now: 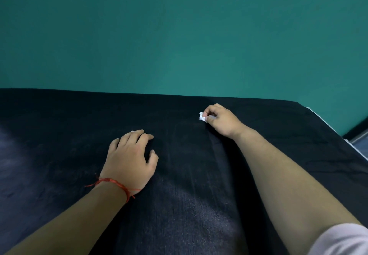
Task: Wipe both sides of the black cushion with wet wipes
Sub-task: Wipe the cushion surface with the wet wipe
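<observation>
A large black cushion fills the lower half of the head view, lying flat with its far edge against a wall. My left hand rests palm down on it near the middle, fingers spread and relaxed, a red thread round the wrist. Farther back and to the right, my right hand pinches a small crumpled white wet wipe against the cushion's surface. Most of the wipe is hidden inside the fingers.
A teal wall rises right behind the cushion. At the right the cushion's edge drops off, with a white strip under it and a patch of floor in the corner.
</observation>
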The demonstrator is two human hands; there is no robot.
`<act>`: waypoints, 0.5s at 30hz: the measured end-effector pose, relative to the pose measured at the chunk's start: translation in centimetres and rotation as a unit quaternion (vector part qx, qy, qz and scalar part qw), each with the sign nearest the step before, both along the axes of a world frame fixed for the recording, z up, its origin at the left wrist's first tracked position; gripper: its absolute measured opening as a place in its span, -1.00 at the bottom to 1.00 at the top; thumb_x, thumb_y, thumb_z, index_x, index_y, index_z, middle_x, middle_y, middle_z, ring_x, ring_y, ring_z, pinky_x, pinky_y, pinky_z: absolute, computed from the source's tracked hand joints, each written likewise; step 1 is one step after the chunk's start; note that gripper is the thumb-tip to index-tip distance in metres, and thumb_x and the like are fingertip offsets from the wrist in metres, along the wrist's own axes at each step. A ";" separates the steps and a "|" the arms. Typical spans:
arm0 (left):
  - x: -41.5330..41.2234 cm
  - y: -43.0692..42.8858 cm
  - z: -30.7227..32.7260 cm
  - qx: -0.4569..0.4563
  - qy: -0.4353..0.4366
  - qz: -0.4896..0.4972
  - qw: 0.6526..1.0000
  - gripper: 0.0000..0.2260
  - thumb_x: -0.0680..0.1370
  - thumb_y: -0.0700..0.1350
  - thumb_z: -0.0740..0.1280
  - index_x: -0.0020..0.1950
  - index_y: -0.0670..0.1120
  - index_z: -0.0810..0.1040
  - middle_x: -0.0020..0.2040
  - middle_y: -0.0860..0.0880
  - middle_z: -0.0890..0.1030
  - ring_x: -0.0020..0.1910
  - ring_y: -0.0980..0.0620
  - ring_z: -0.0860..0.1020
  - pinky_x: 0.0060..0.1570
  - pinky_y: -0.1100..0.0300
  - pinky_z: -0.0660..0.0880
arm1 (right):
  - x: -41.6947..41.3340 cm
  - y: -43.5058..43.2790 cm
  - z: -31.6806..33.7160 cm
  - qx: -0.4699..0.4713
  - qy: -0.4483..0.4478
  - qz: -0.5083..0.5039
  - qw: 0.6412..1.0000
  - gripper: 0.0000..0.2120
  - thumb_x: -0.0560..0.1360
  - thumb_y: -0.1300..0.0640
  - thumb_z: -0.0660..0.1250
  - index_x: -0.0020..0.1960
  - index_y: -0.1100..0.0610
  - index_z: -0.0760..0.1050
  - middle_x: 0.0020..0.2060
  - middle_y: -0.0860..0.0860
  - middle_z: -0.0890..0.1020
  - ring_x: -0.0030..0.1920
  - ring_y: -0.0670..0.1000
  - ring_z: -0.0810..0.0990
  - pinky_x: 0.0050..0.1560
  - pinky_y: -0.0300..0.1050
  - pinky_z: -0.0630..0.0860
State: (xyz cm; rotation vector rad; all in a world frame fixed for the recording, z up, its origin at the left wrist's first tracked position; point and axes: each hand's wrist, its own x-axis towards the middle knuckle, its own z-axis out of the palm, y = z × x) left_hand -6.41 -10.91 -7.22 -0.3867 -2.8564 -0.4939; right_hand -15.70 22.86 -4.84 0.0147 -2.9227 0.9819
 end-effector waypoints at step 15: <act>0.2 0.0 0.3 0.005 0.003 -0.002 1.000 -0.65 0.62 0.11 0.26 0.41 0.14 0.49 0.47 0.09 0.48 0.51 0.03 0.37 0.51 -0.09 0.26 | 6.1 -0.9 0.8 0.002 -0.010 0.014 1.000 -0.85 0.64 0.12 0.34 -0.03 -0.11 0.58 0.04 -0.14 0.54 0.10 -0.05 0.53 0.14 -0.08 0.46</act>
